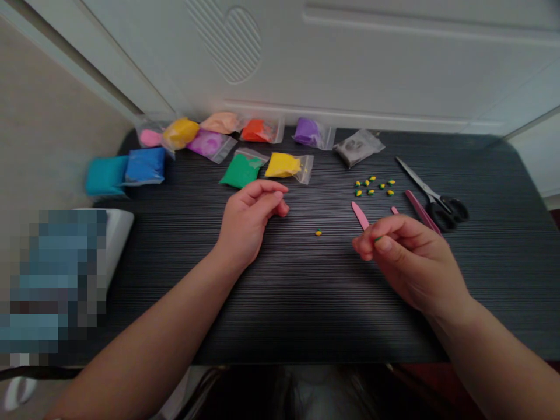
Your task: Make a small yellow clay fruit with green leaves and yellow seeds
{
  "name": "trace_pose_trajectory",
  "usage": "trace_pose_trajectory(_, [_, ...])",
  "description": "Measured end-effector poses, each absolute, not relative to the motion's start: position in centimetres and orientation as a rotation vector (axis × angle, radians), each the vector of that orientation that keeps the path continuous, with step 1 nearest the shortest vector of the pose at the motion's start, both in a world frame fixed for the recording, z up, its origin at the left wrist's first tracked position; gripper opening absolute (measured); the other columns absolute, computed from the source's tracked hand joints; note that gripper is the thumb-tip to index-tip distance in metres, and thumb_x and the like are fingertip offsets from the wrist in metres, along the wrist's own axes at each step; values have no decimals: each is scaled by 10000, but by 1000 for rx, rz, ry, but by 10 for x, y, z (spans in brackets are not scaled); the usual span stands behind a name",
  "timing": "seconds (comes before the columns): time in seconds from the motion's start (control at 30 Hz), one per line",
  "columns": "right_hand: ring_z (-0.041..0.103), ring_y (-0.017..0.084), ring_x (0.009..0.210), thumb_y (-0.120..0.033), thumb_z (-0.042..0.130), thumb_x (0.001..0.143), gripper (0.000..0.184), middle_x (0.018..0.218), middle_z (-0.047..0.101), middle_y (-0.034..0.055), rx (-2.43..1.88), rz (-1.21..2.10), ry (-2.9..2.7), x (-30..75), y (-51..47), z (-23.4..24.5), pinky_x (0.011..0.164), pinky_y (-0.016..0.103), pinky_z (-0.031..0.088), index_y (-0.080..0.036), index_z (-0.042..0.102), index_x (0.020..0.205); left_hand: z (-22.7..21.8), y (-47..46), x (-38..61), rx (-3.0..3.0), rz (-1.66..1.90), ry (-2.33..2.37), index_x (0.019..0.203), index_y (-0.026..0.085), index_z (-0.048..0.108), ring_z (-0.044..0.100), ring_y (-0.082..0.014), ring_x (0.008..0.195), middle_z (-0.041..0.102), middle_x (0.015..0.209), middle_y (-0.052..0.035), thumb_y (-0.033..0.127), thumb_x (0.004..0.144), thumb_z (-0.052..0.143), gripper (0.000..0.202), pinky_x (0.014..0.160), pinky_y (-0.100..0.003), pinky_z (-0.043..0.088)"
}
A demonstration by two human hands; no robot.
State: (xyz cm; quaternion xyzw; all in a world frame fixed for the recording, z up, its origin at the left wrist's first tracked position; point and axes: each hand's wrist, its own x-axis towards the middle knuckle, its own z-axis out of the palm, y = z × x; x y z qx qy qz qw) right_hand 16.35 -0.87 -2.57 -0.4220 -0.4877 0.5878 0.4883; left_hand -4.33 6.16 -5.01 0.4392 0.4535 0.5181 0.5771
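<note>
My right hand (411,259) pinches a tiny piece of green clay (378,238) between thumb and fingertips, raised over the table's right half. My left hand (251,221) is closed, its thumb drawn against the curled fingers; whether something small is between them I cannot make out. On the table between the hands lies one small yellow-and-green clay piece (318,233). Several similar yellow-and-green pieces (371,192) are grouped beyond my right hand. A pink modelling tool (360,215) lies just behind that hand's fingers, partly covered. The green clay bag (240,170) is just beyond my left hand.
Black-handled scissors (431,195) and dark pink tweezers (422,212) lie at the right. Along the back are bagged clays: yellow (282,165), orange-red (258,130), purple (307,132), grey (356,147), blue (146,165). A white-edged object (120,224), mostly pixelated, stands at the left.
</note>
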Motion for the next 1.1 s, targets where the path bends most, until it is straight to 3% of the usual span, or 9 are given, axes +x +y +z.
trace_pose_trajectory(0.17, [523,107,617,-255,624,764,73,631,543,-42,-923,1524,-1126,165,-6,-25,645,307,474,-222,558,764,-51,62,-44,1021,1213,1041,775,159,637,522,-95,580,548,568,18,166,721,567,88,609,-227,425])
trace_pose_trajectory(0.33, [534,113,641,-256,577,799,17,662,551,-38,-911,1584,-1134,167,-7,-24,667,318,483,-249,573,814,-51,62,-44,1023,1209,1043,773,162,637,523,-99,581,547,567,18,171,724,569,85,611,-232,427])
trace_pose_trajectory(0.67, [493,102,621,-326,537,827,122,657,537,-27,-819,1713,-1012,165,-8,-20,673,292,443,-211,552,785,-54,62,-46,1030,1202,1007,787,161,642,520,-91,582,562,570,18,158,737,569,88,611,-222,416])
trace_pose_trajectory(1.1, [508,78,607,-235,473,874,151,668,587,-14,-710,1822,-844,164,-8,-18,661,260,413,-169,589,802,-55,63,-47,1039,1199,990,798,159,645,521,-92,592,565,576,15,149,750,567,92,621,-225,415])
